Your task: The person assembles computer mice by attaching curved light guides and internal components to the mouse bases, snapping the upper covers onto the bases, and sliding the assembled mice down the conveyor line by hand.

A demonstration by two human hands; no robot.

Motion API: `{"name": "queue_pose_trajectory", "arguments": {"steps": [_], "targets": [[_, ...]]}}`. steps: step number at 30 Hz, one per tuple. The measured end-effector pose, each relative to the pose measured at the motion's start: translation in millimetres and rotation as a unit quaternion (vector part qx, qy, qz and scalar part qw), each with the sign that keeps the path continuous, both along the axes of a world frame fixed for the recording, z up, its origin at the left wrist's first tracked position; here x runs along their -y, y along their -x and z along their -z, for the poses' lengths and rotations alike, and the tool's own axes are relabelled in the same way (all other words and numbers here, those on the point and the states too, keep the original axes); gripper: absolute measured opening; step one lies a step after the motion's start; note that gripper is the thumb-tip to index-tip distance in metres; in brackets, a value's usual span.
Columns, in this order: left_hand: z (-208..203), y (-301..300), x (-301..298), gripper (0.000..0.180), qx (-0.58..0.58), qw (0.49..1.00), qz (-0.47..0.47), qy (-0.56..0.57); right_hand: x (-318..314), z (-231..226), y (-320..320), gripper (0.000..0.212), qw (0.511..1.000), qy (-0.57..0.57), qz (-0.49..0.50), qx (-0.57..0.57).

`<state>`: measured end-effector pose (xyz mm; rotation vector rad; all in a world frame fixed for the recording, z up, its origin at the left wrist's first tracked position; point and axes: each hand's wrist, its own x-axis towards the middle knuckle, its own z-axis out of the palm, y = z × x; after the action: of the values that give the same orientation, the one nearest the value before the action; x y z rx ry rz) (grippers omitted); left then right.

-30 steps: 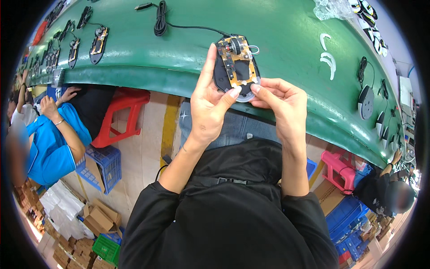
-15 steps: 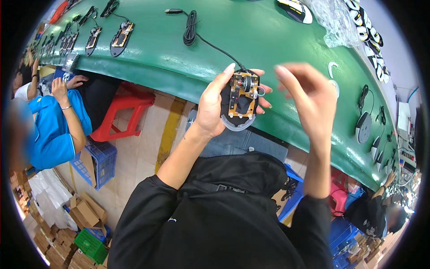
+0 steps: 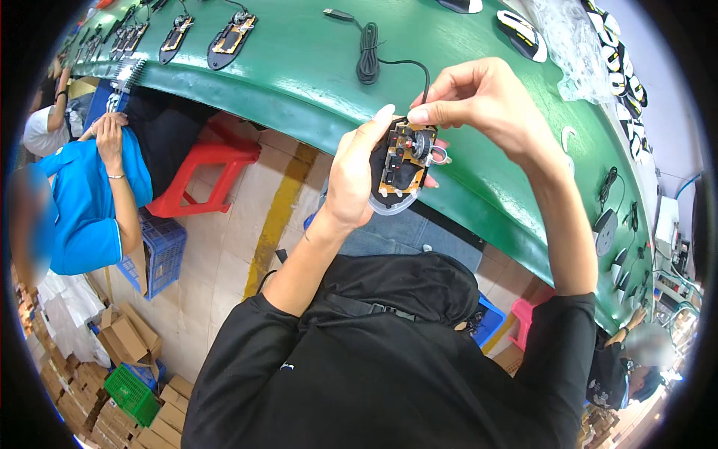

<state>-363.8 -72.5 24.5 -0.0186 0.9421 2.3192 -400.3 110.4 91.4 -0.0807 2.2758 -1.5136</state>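
Observation:
My left hand (image 3: 348, 173) is wrapped round an opened computer mouse base (image 3: 404, 161), its brown circuit board and black scroll wheel facing up. A clear curved rim shows at the base's near end, and a thin looped wire sticks out at its right side. At the far end of the base my right hand (image 3: 479, 105) pinches the black cable (image 3: 427, 75) between thumb and fingers, where it meets the board. From there the cable runs to a tied coil (image 3: 367, 58) and a USB plug (image 3: 338, 14) on the green table.
More mouse bases with boards (image 3: 232, 41) lie at the table's left. White and black mouse shells (image 3: 521, 35) and clear plastic bags (image 3: 572, 63) are at the far right. A co-worker in blue (image 3: 90, 217) sits left, beside a red stool (image 3: 206, 168).
My right hand has moved left from the open air to the cable at the mouse base and closed on it. The coil appears further right in view.

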Motion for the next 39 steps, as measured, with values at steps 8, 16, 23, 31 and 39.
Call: {"name": "queue_pose_trajectory", "arguments": {"steps": [8,16,23,31,39], "targets": [[-3.5,-0.9,3.2,0.056,-0.035,0.997,0.027,0.06,-7.8,35.4,-14.7,0.013,0.973,0.223,0.044,0.04],[6.7,-6.7,-0.5,0.049,-0.108,0.982,-0.002,0.155,6.7,42.4,-33.7,0.011,0.974,0.182,0.127,0.051],[10.6,0.0,-1.0,0.052,-0.008,0.997,0.075,0.016,-13.1,19.3,-26.8,0.017,0.993,0.094,0.073,0.02],[3.0,-2.0,-6.3,0.054,-0.112,0.99,0.023,0.086,-5.9,36.3,-29.1,0.016,0.985,0.146,0.084,-0.048],[11.5,17.6,10.7,0.056,-0.044,0.998,0.018,0.045,-168.9,81.2,-131.5,0.044,0.76,-0.458,0.369,-0.278]]}}
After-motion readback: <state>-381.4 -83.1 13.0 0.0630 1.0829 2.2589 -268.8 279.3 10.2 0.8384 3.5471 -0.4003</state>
